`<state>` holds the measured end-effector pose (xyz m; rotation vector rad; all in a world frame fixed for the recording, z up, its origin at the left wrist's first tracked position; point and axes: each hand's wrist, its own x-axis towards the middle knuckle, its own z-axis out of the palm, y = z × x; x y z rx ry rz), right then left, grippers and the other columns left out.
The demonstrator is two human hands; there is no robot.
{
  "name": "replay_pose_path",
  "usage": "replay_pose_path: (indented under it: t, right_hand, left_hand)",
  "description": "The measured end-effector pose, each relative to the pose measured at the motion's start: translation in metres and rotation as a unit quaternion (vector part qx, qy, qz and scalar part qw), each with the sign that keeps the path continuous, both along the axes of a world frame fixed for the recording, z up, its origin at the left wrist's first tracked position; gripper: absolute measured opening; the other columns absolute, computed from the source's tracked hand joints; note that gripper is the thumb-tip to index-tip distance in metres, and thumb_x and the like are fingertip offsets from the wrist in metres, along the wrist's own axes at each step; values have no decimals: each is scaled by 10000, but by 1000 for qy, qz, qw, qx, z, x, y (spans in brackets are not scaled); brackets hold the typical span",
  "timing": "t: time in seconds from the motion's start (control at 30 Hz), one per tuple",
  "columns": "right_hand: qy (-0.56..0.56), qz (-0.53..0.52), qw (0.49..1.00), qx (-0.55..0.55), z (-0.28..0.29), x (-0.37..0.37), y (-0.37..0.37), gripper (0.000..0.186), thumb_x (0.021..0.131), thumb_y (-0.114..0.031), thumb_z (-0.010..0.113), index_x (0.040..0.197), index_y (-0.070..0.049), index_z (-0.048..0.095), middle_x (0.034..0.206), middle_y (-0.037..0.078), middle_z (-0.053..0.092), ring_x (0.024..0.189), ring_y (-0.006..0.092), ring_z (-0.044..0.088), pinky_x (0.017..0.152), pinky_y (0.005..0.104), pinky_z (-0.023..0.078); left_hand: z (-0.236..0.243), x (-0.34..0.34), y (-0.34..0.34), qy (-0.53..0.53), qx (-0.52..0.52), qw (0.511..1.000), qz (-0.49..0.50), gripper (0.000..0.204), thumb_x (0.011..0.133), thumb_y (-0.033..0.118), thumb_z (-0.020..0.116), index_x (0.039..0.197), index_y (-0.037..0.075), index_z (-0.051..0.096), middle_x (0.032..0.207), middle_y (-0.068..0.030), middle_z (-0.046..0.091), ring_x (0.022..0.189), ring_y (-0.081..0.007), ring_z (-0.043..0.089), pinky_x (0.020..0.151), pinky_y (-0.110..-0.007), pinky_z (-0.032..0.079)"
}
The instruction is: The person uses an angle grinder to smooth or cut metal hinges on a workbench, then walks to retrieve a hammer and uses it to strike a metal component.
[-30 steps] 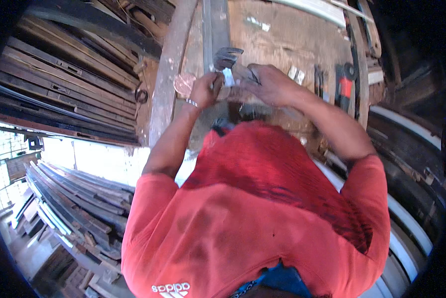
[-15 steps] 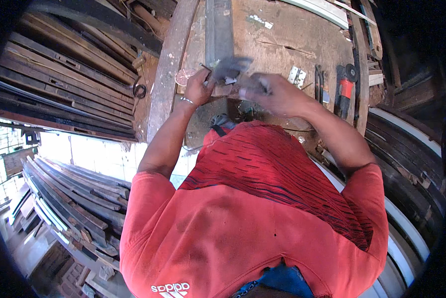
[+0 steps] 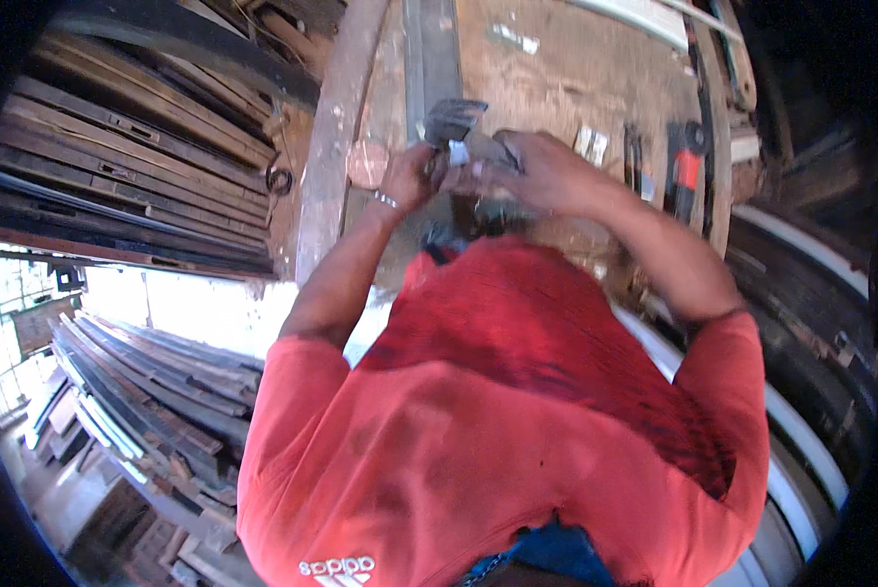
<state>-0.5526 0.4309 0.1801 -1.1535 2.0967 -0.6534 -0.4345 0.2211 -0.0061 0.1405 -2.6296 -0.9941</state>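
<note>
My right hand is wrapped around the handle of a hammer. The dark, motion-blurred hammer head is over the near end of a long dark timber piece lying lengthwise on the workbench. Close beside the head, my left hand is closed with its fingers pinched at the timber's end. Whatever it grips is too blurred and covered to name. A small pale bluish patch shows between the two hands.
On the bench's right lie a red and black angle grinder, dark pliers-like tools and a white metal hinge. Another small white plate lies farther back. Stacked planks stand at left, with more timber below.
The hammer head, swept by blur before, now appears slightly higher and more distinct. My left hand has shifted a little to the right, and the whole view has moved slightly.
</note>
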Motion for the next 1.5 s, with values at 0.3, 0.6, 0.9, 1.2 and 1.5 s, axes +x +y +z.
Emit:
replay_pose_path:
  t: [0.3, 0.6, 0.9, 1.2, 1.5]
  right_hand:
    - [132, -27, 984, -118, -20, 9, 1, 438, 953, -372, 638, 1164, 11, 632, 877, 210, 684, 809, 217, 640, 771, 379, 499]
    - [-8, -252, 962, -104, -94, -13, 31, 411, 911, -366, 688, 1098, -1, 657, 842, 177, 685, 793, 226, 653, 756, 387, 512]
    - [160, -297, 939, 70, -227, -28, 75, 462, 835, -288, 674, 1228, -52, 614, 1102, 259, 652, 1008, 429, 652, 877, 508, 520]
    - [296, -292, 909, 12, -241, -32, 49, 526, 833, -315, 739, 1290, -94, 603, 1154, 203, 641, 1019, 383, 640, 920, 439, 504]
    - [-368, -412, 827, -101, -249, -10, -57, 207, 880, -133, 741, 1025, 13, 723, 881, 78, 716, 706, 171, 671, 640, 336, 541]
  left_hand:
    - [10, -5, -1, -20, -11, 1000, -3, 229, 858, 172, 708, 1035, 41, 645, 970, -211, 681, 894, -408, 667, 745, -458, 541]
    - [-1, -25, -19, -21, 156, 983, 93, 213, 894, 184, 680, 1056, 51, 652, 872, -219, 702, 814, -388, 695, 706, -427, 549]
    - [-7, -31, -18, -6, 194, 976, 102, 187, 927, 153, 638, 1044, 7, 639, 916, -143, 718, 810, -236, 710, 734, -342, 551]
    - [-18, -43, -26, -45, 208, 973, 89, 189, 914, 165, 619, 1030, 16, 624, 884, -136, 713, 795, -207, 699, 723, -356, 552]
    - [-25, -53, -32, -127, 356, 919, 107, 150, 959, 101, 548, 1053, -10, 586, 904, -110, 707, 753, -179, 691, 666, -311, 570]
